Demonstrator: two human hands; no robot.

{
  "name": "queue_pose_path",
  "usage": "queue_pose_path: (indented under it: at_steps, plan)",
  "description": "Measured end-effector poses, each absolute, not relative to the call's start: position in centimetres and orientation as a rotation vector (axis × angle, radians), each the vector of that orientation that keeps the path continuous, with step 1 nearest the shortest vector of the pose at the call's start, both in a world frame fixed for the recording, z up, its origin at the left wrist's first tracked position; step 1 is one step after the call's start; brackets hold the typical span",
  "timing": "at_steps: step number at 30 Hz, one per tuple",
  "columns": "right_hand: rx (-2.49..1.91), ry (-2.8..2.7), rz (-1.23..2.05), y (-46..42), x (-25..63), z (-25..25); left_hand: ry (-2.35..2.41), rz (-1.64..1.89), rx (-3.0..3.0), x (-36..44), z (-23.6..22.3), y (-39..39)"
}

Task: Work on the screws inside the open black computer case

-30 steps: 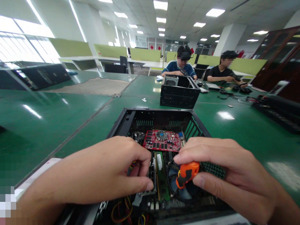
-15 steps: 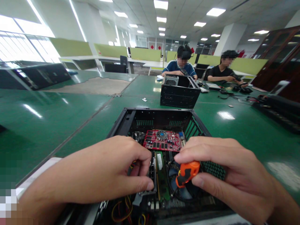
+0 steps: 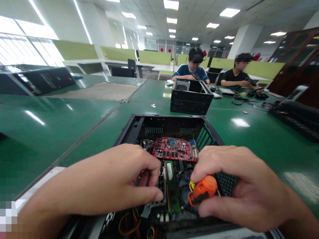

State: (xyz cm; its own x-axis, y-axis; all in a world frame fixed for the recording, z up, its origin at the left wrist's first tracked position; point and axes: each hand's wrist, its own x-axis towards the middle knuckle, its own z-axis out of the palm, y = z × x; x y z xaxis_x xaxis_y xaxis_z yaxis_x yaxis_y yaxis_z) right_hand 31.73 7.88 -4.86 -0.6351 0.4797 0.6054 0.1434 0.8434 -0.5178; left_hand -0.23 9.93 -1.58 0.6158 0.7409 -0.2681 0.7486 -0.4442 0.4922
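My right hand (image 3: 239,186) grips the orange-and-black handle of a screwdriver (image 3: 205,189) between thumb and fingers, over the round cooling fan (image 3: 184,187) inside an open black computer case (image 3: 171,121). The screwdriver's tip is hard to make out. My left hand (image 3: 139,179) reaches into the case with thumb and fingers closed around the edge of a metal bracket (image 3: 161,186). Beside that bracket stands a green memory module (image 3: 170,176). Behind both hands lies a red graphics card (image 3: 174,149) with a small fan. Coloured wires (image 3: 129,224) loop below my left wrist.
A second open computer case (image 3: 190,101) stands farther back on the green table (image 3: 99,132). Two people sit at the far side, one in blue (image 3: 180,71), one in black (image 3: 233,78). Cables lie at the right; dark equipment (image 3: 296,116) sits at the right edge.
My right hand has rolled the screwdriver handle, which now leans more to the right, and its thumb and fingers have shifted on it. My left hand stays put.
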Motion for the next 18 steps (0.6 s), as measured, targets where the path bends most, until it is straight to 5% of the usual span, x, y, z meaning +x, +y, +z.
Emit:
queue_pose_path:
  at_steps: [7,18]
  plan:
    - [-0.69,-2.238,0.637,7.4,31.7,-4.4,1.202,-0.049,2.24,-0.1,-1.3,9.6]
    - [-0.923,-2.142,0.313,7.7,30.6,-5.3,1.21,-0.077,2.216,0.1,-1.0,9.8]
